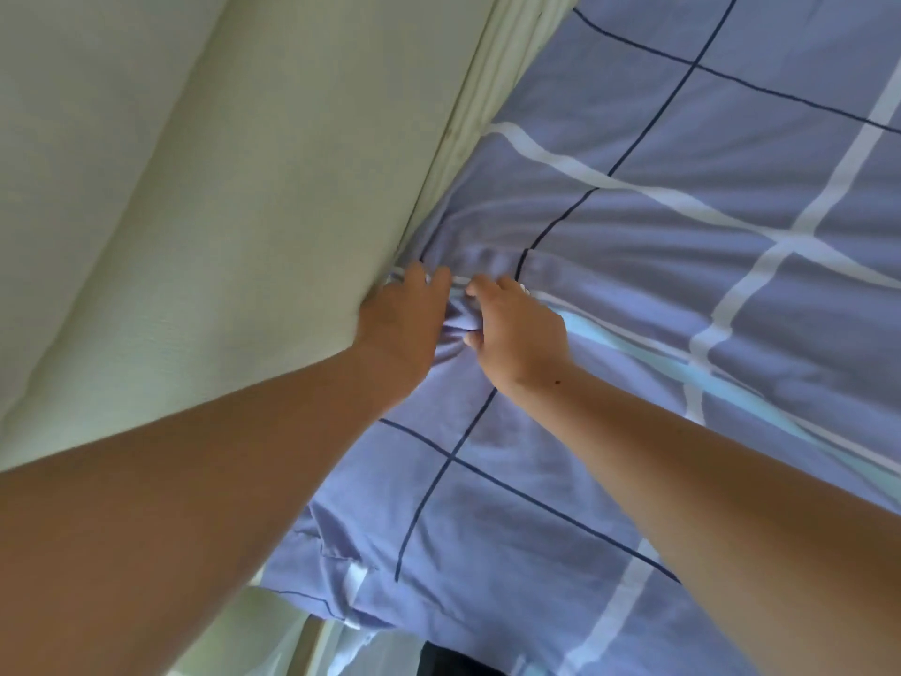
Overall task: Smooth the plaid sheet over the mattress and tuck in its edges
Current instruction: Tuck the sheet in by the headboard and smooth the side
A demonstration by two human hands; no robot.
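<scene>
Blue plaid sheet [682, 334] lies spread right across the bed [312, 573], pulled into a fan of creases at the bed's left edge, and rumpled loose down at the near left corner.

- Left hand [404, 324]: bare arm stretched forward, fingers straight and close together, palm down.
- Right hand [519, 334]: bare arm stretched forward, fingers and thumb curled, pinching a bunched fold of the plaid sheet [487, 519].
- The hands lie just beside each other.

obstacle: pale wall [170, 187] against plaid sheet [707, 344] edge | free: sheet's right
</scene>
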